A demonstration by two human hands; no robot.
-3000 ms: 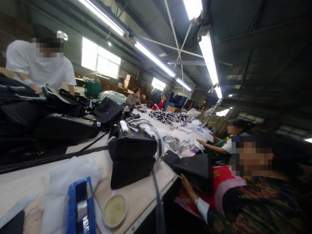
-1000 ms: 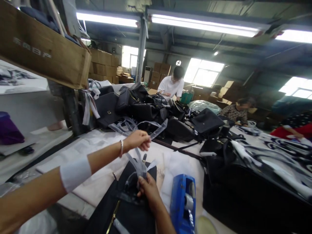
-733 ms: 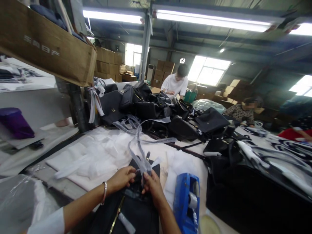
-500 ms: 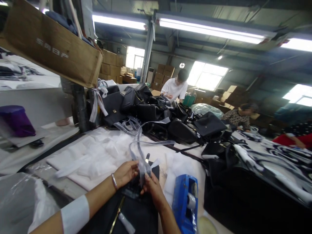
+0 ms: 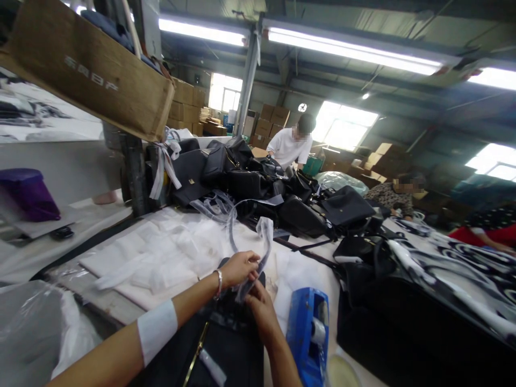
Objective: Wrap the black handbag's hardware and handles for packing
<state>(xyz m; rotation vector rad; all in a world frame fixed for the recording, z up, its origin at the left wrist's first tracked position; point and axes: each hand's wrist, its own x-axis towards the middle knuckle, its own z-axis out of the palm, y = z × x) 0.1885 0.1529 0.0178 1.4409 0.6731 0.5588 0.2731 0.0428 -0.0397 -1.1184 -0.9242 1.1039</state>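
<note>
A black bag [image 5: 236,346] with a gold zipper [image 5: 196,352] lies in front of me, its zipper pull wrapped in clear film. Above its far end, my left hand [image 5: 241,267] is closed in a pinch on a translucent plastic strip [image 5: 265,239], which loops up and away past the fingers. Just below, my right hand [image 5: 261,310] has its fingers closed at the strip's lower end. Part of the bag's far end is hidden behind both hands.
A blue tape dispenser [image 5: 308,336] stands to the right, beside white foam sheets [image 5: 300,274]. More white sheets [image 5: 161,252] lie at left. Black bags [image 5: 250,183] are heaped behind, near a person in white [image 5: 291,148]. A large black bag [image 5: 387,317] fills the right side.
My left hand has moved right and slightly up, closer to above my right hand. The strip's free part now curls upward to the right. My right hand has shifted slightly right.
</note>
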